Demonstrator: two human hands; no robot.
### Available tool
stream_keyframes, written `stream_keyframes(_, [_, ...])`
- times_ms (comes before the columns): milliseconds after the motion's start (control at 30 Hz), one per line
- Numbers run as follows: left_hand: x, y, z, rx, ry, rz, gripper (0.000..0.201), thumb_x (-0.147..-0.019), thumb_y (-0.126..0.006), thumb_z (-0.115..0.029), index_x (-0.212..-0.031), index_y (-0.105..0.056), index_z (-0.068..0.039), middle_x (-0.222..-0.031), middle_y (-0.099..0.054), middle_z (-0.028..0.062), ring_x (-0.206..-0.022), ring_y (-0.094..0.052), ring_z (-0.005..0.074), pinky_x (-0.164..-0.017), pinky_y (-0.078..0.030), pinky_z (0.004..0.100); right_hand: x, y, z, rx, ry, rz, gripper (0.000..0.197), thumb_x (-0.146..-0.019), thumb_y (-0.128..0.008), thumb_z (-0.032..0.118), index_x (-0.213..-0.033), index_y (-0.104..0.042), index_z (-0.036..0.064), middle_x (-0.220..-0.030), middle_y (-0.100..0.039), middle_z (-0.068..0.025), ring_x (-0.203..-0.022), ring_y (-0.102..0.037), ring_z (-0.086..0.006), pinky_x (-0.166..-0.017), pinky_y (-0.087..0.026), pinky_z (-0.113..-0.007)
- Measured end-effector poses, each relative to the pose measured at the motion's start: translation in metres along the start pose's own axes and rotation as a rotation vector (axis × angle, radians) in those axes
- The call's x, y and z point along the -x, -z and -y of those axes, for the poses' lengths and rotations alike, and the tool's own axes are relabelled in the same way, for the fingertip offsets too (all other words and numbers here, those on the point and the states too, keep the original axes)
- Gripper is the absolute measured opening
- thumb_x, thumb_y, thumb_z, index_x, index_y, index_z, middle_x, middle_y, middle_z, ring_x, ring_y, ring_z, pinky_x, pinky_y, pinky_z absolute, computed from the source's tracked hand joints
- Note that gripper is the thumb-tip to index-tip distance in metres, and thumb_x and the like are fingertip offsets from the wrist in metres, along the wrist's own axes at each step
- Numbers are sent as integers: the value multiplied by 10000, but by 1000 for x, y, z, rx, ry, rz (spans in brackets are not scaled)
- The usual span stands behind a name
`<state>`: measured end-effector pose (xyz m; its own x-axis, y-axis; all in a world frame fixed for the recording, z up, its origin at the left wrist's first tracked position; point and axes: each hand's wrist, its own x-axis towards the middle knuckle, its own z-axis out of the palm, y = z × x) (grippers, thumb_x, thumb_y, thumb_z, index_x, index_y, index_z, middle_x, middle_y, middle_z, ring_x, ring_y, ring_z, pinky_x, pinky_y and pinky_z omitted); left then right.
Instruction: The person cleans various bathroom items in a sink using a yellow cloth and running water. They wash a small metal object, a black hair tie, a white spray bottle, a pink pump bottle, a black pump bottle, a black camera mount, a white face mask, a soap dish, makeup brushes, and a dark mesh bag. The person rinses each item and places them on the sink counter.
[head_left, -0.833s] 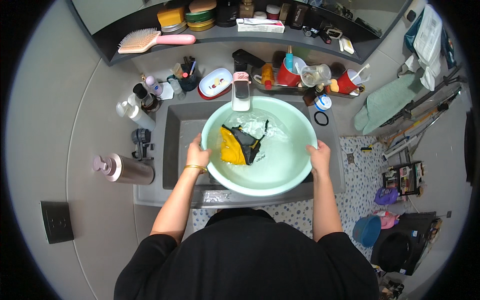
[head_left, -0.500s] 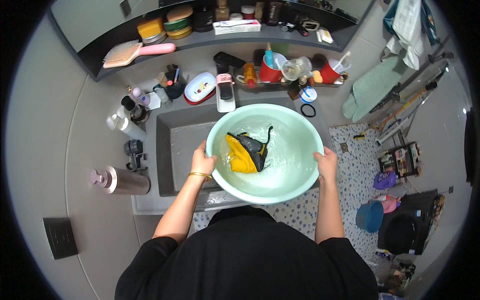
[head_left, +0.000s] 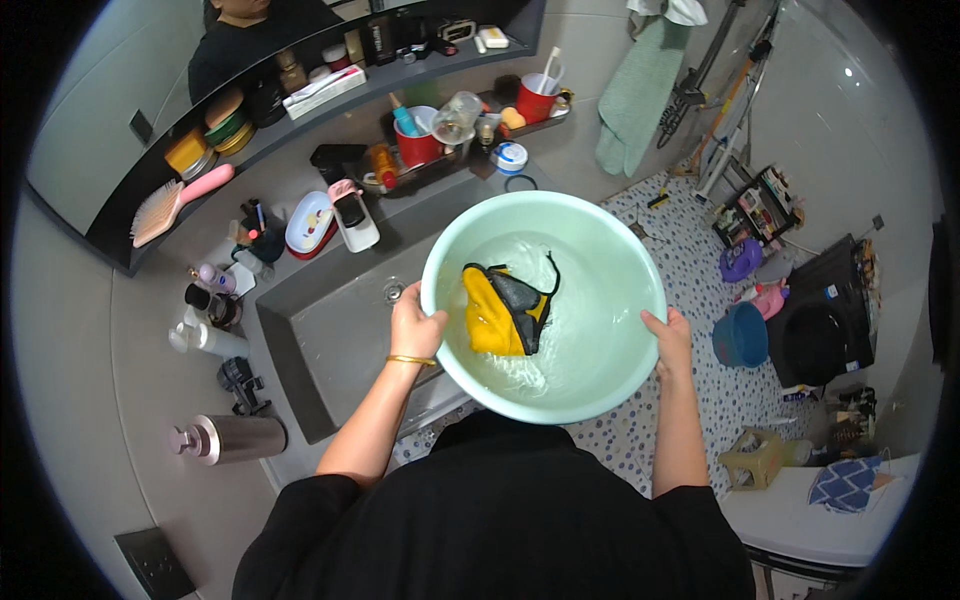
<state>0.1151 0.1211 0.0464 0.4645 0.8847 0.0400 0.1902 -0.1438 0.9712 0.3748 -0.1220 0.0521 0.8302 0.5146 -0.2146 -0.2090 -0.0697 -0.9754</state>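
I hold a round pale green basin (head_left: 600,245) by its rim with both hands, to the right of the grey sink (head_left: 330,330). My left hand (head_left: 415,330) grips the left rim; a gold bangle sits on that wrist. My right hand (head_left: 668,340) grips the right rim. Water lies in the basin, and a yellow and black garment (head_left: 505,310) soaks in it, slightly left of the middle.
A white tap (head_left: 355,215) and a soap dish (head_left: 308,222) stand behind the sink. Red cups (head_left: 415,145), bottles and a pink hairbrush (head_left: 180,205) crowd the shelves. A steel pump bottle (head_left: 232,438) lies at the left. A blue bucket (head_left: 742,335) and clutter stand on the dotted floor.
The basin has moved right, off the sink and out over the dotted floor, with both hands still on its rim. The garment has shifted in the water.
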Motion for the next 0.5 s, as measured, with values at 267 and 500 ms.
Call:
stream_keyframes(267, [9, -110, -38, 106, -87, 92, 422, -594, -494, 12, -1007, -475, 94, -816, -602, 165, -669, -582, 177, -631, -464, 269, -22, 116, 49, -143, -599, 136, 457, -784, -566, 164, -1149, -395, -52, -1023, -522, -200, -862, -557, -263, -689, -491, -347])
stream_keyframes(500, [41, -224, -58, 159, -80, 54, 446, -611, -492, -14, -1047, -459, 74, -879, -590, 175, -743, -574, 191, -695, -450, 282, -70, 243, 52, 174, -526, 230, 483, -659, -508, 2, -1125, -406, -75, -975, -533, -166, -842, -544, -251, -659, -472, -326])
